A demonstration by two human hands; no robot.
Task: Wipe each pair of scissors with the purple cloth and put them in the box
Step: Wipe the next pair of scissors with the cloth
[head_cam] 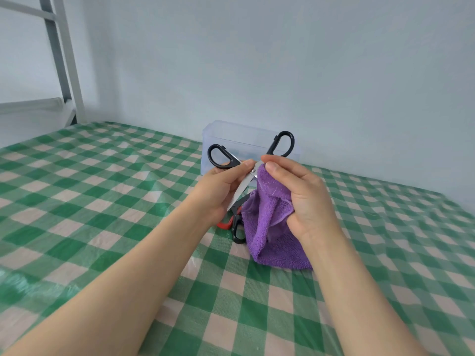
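A pair of black-handled steel scissors (241, 189) is held up in the air in front of the clear plastic box (231, 136), on the person's side of it. The scissors are spread wide open, with both handle loops pointing up towards the box and overlapping its front wall in the view. The left hand (221, 187) grips them, fingers curled round the shank below the left loop and thumb lying along the metal close to the pivot screw. One bare blade slants down across that palm.

The right hand (307, 201) grips the purple terry cloth (270, 227). Thumb and forefinger pinch it just beside the pivot, and the other fingers bunch the fabric lower down. The second blade is hidden inside the cloth. The rest of the cloth hangs down, and its lower fold rests on the green-and-cream checked tablecloth (102, 201), nearer the person than the box.

More scissors (237, 231) lie on the tablecloth between the box and the person, partly under the left hand and the cloth. A red handle loop and a black one show; how many pairs there are cannot be told.

The box stands at the far edge of the table against the pale wall (282, 60). What it contains cannot be made out. A grey metal frame (65, 60) stands well to the left of the box.
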